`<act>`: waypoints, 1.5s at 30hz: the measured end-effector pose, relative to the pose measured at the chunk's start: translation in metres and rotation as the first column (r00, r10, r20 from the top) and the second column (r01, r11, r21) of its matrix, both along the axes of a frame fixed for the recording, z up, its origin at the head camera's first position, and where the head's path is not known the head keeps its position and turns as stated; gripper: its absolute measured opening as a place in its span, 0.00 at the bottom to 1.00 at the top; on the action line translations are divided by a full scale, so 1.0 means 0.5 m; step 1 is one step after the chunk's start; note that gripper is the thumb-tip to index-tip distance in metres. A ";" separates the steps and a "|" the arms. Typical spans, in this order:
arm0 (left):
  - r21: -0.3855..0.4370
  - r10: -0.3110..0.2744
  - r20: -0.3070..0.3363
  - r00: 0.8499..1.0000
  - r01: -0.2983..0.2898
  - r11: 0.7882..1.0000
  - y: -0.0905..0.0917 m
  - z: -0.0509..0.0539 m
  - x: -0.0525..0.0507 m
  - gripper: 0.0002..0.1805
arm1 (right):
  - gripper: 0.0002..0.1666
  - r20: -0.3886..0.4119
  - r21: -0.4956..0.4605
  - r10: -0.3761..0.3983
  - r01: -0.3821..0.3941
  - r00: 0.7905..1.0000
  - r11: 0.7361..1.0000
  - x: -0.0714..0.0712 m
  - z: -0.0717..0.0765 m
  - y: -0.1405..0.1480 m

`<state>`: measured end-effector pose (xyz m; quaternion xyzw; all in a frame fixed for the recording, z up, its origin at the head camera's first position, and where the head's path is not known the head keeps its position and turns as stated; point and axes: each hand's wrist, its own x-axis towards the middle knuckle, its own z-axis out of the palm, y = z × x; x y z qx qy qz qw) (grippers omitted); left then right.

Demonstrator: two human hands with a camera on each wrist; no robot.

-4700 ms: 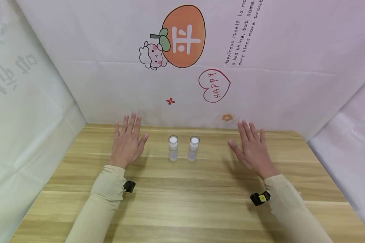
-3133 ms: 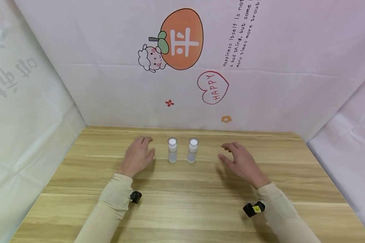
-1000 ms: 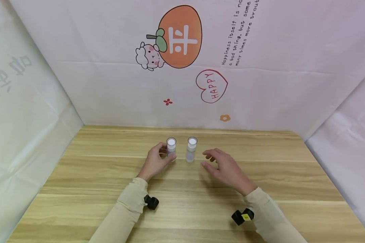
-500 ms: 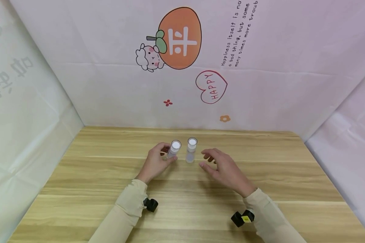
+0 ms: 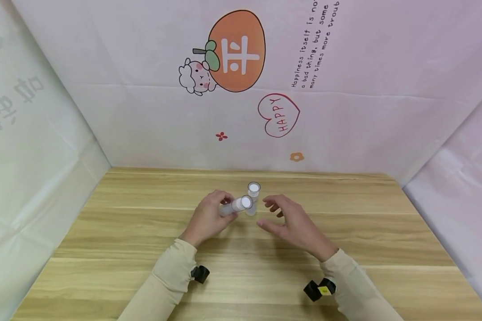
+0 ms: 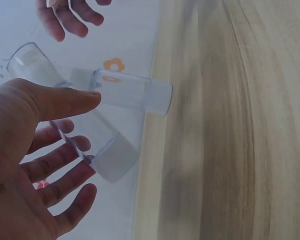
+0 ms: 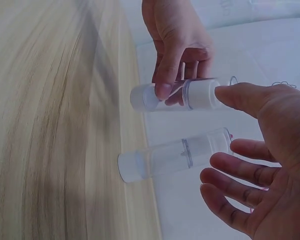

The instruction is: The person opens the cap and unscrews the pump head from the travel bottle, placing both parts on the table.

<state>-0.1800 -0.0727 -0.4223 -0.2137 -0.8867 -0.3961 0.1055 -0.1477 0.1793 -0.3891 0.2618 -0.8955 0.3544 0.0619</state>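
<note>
Two clear plastic bottles with white tops and white bases are in view. My left hand (image 5: pixel 208 218) grips one bottle (image 5: pixel 233 206) between thumb and fingers; its top leans to the right, toward my right hand. The other bottle (image 5: pixel 251 207) stands upright on the table just behind, partly covered by the tilted one in the head view. My right hand (image 5: pixel 299 227) hovers to the right, fingers loosely bent and thumb apart, holding nothing. In the right wrist view its thumb overlaps the top of the held bottle (image 7: pixel 202 94), while the standing bottle (image 7: pixel 165 157) is beside its fingers.
A wooden table (image 5: pixel 241 285) lies under both hands. White printed cloth (image 5: pixel 144 125) rises behind the table's back edge, with more cloth at both sides. Each wrist carries a small black camera, the left camera (image 5: pixel 201 273) and the right camera (image 5: pixel 319 290).
My left hand came in from the left, took hold of the left bottle and tipped its top rightward. My right hand moved inward toward the standing bottle, which has stayed in place.
</note>
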 end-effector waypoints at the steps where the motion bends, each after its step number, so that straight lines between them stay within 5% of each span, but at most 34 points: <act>1: -0.012 -0.005 -0.010 1.000 0.005 1.000 0.001 0.002 0.002 0.19 | 0.32 0.001 -0.004 0.002 -0.002 1.000 1.000 0.001 0.000 -0.001; 14: -0.185 -0.047 -0.123 0.991 0.023 0.982 0.019 0.018 0.015 0.20 | 0.34 0.015 -0.044 0.024 -0.024 1.000 0.999 0.002 0.003 -0.013; 27: -0.301 -0.068 -0.147 0.987 0.021 0.953 0.033 0.031 0.023 0.18 | 0.32 -0.003 -0.017 0.029 -0.030 1.000 0.999 0.002 0.006 -0.022; 45: -0.227 -0.144 -0.138 0.980 0.110 0.968 0.038 0.027 0.026 0.19 | 0.21 -0.028 -0.046 0.017 -0.019 0.999 0.999 -0.001 0.000 -0.021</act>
